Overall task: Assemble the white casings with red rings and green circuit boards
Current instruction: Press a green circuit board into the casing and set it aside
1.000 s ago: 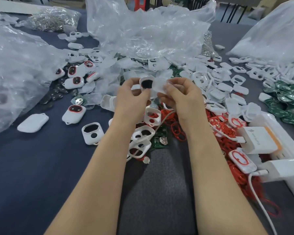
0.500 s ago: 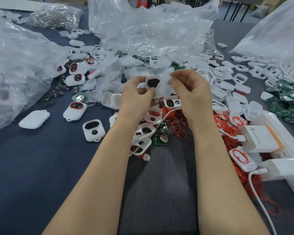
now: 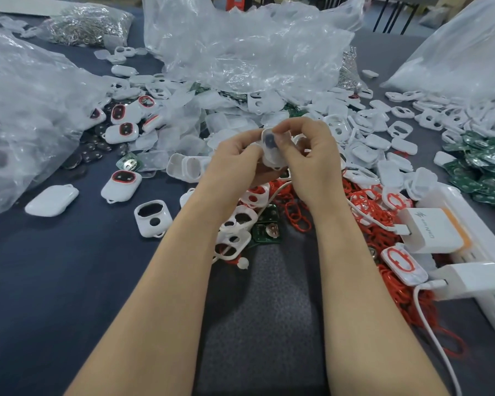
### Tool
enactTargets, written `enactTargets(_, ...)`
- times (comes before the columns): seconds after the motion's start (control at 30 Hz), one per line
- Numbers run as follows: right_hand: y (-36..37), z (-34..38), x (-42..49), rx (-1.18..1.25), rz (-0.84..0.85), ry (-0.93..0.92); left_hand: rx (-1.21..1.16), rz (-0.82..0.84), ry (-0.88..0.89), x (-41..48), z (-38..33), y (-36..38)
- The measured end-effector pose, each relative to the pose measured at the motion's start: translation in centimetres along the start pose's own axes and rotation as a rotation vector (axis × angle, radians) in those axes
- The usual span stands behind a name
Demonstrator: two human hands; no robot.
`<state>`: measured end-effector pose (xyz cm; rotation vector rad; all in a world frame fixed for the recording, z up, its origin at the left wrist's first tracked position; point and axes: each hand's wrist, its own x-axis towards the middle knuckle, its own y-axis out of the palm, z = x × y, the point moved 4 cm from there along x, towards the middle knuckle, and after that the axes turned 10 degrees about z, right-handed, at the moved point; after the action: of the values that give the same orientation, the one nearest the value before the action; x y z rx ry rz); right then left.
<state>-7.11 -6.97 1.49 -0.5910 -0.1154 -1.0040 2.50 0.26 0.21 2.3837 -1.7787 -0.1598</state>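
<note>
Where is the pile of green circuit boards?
In the head view, the green circuit boards lie piled at the far right, beyond the white charger and right of scattered white casings.

Casing (image 3: 270, 142) mostly hidden by fingers (image 3: 293, 130) (contents perhaps blurred).

Dark grey worktable (image 3: 40, 281) (cloth-like surface), black furniture legs (image 3: 394, 15) beyond.

Dark blue table cover (image 3: 55, 281) bearing three crumpled clear plastic bags: left (image 3: 26, 110), back centre (image 3: 240, 47), right (image 3: 463, 58). Bag of silvery metal parts (image 3: 89, 24), far left corner; dark round discs (image 3: 92, 150) beside the left bag. White power strip (image 3: 494, 318) at right edge, holding an orange-banded charger (image 3: 431, 230) and a plain white charger (image 3: 474, 278), each with a white cable (image 3: 431, 338) attached.
</note>
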Motion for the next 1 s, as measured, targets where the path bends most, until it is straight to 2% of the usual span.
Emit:
enactTargets(0.17,0.12,0.11,-0.15,0.028,-0.002,-0.013,-0.052,-0.028,-0.035,0.11,0.21,-0.11)
enactTargets(0.37,-0.21,-0.66,0.06,0.05,-0.067,0.057,0.119,-0.006,-0.006,-0.02,0.24,-0.18)
enactTargets(0.67,0.13,-0.38,-0.03,0.013,-0.009,0.037,0.198,-0.102,0.036,-0.28,-0.13,-0.38)
enactTargets(0.8,0.22,-0.26,-0.09,-0.025,-0.035,0.024,0.295,-0.129,0.049,-0.22,-0.03,-0.53)
enactTargets(1.0,0.79,-0.06,-0.15,0.025,-0.02,0.063,0.391,-0.162,0.082,-0.22,-0.18,-0.87)
